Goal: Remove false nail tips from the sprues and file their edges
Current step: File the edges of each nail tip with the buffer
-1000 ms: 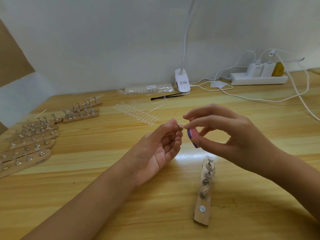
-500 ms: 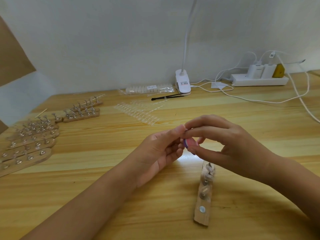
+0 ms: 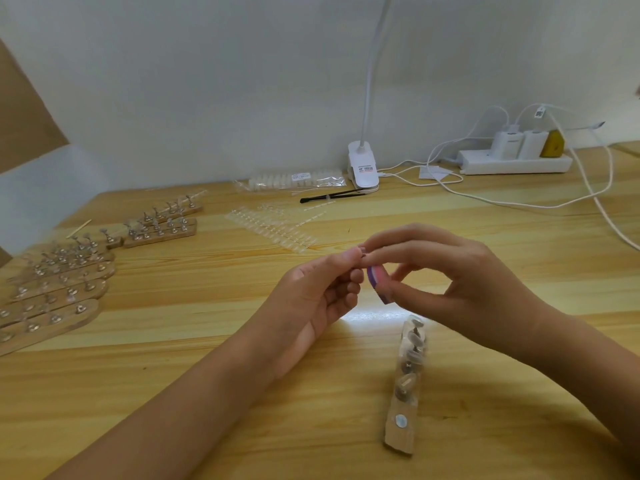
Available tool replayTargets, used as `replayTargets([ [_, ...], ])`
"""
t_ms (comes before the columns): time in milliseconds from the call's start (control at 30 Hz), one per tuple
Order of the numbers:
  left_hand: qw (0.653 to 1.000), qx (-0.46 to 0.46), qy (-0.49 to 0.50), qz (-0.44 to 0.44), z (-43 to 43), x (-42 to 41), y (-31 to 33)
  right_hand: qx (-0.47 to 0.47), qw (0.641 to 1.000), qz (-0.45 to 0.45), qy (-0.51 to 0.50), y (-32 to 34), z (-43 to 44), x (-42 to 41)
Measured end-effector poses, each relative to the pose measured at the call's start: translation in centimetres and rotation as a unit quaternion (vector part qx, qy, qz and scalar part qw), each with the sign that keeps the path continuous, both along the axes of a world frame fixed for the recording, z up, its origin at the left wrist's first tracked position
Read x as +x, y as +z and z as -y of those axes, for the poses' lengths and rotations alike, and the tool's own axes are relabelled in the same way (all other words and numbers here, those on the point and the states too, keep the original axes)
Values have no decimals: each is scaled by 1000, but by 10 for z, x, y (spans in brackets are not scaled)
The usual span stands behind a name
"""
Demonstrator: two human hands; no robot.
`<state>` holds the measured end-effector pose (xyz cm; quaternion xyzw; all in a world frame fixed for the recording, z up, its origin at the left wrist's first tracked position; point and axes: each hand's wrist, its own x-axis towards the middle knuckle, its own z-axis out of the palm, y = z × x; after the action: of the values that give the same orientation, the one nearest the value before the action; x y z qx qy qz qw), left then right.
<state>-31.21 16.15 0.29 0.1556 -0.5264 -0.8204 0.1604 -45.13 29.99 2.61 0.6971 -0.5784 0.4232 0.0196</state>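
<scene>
We hold our left hand [image 3: 311, 299] palm up over the table [image 3: 166, 344], thumb and finger pinching a tiny nail tip [image 3: 362, 252]; our right hand [image 3: 460, 282] grips the pink-purple file [image 3: 379, 284] just below it.

Left hand [image 3: 311, 292] palm-up, right hand [image 3: 460, 282] opposite, both in fingertip pinches, tips nearly together.

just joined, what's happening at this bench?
The person's left hand pinches what looks like a small nail tip. The right hand holds a pink-purple file close beside it, apparently filing. A wooden holder with tips mounted lies nearer the person, and clear sprues lie behind.
</scene>
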Motion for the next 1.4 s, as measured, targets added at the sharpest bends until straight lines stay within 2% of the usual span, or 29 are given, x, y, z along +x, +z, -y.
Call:
replayTargets([
  [100,999,-20,34,5,1,1,1,43,983,177,2,8,-2,-1],
  [200,992,-102,66,19,0,4,2,66,948,312,6,13,-4,-6],
  [333,984,-157,78,20,-5,6,3,92,917,389,21,9,-2,-8],
  [467,977,-195,80,20,-7,8,4,117,907,402,44,8,-1,-5],
  [600,969,-241,58,13,-15,8,5,97,907,408,37,6,0,-4],
  [867,971,-230,59,4,-16,7,4,177,904,382,72,8,-3,-10],
  [1067,967,-250,58,3,-15,7,5,96,903,417,43,2,1,-3],
  [1400,974,-219,52,14,-20,6,3,150,907,387,72,5,-1,-10],
])
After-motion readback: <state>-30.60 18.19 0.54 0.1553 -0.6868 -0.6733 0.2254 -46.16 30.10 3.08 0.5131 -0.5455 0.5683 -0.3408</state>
